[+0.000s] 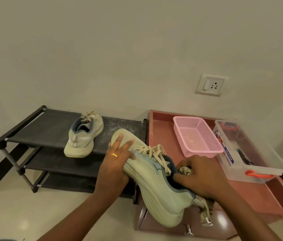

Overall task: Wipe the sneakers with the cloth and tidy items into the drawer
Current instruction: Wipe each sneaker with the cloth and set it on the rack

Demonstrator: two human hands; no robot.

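Note:
A pale green sneaker [156, 190] is held in the air, tilted, sole toward me. My left hand [115, 164] grips its toe end, fingers over the upper. My right hand [201, 176] holds a crumpled beige cloth [185, 170] against the heel collar; a tail of the cloth [205, 209] hangs below the heel. The second pale green sneaker [83, 136] stands upright on the top shelf of a black shoe rack [38, 129]. Below the held shoe a brown drawer unit [163, 226] with metal handles has its drawer fronts in line.
On the reddish top of the drawer unit [161, 136] stand a pink mesh basket [196, 136] and a clear plastic box [251, 153] with an orange latch, holding pens. A wall socket [211, 84] is above. Pale tiled floor [15, 214] lies at the left.

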